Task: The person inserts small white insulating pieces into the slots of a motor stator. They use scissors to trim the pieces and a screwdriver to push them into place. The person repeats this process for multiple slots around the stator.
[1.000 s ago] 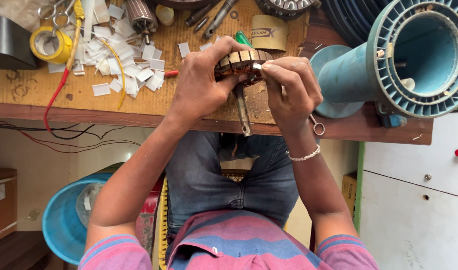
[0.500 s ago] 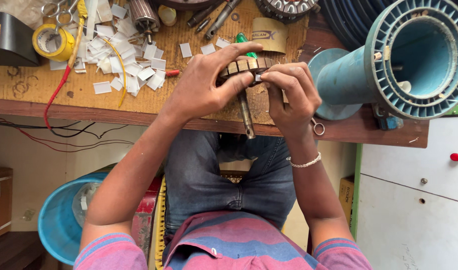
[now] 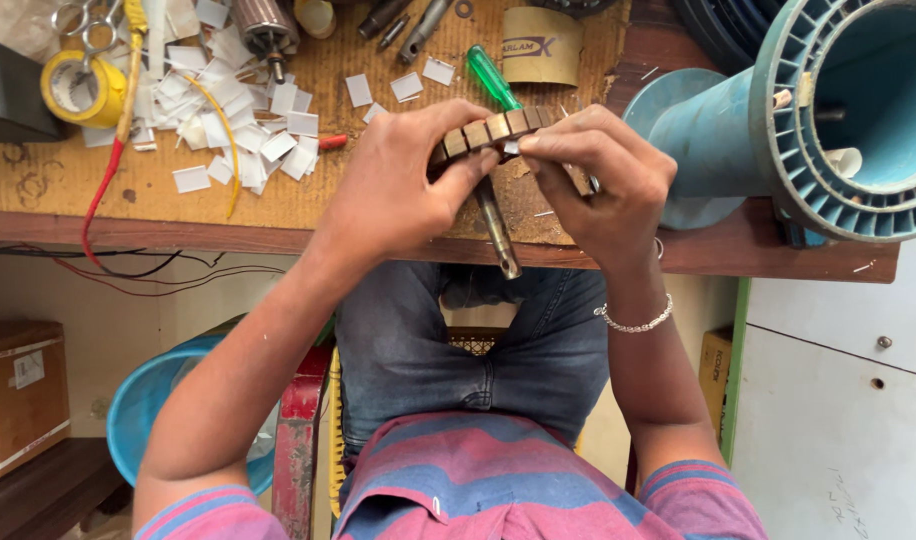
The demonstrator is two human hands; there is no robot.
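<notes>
Both my hands hold a slotted brown motor armature [image 3: 493, 128] over the near edge of the wooden workbench [image 3: 68, 190]. Its steel shaft [image 3: 498, 232] points down toward me. My left hand [image 3: 398, 185] wraps the core from the left, thumb on its slots. My right hand [image 3: 603, 175] grips it from the right, fingertips pinching at a slot where a small white paper strip [image 3: 511, 147] shows. A green-handled screwdriver [image 3: 492, 78] lies just behind the armature.
Several white paper slips [image 3: 240, 140] litter the bench, with yellow tape [image 3: 75, 85], scissors [image 3: 83, 20], another armature [image 3: 265, 25] and red and yellow wires [image 3: 108, 165]. A big teal spool [image 3: 808, 110] stands right. Below: blue bucket [image 3: 153, 400], cardboard box [image 3: 18, 385].
The armature has been turned slightly in my hands, and my right fingertips have shifted onto its top slots. Both hands stay in place over the bench edge.
</notes>
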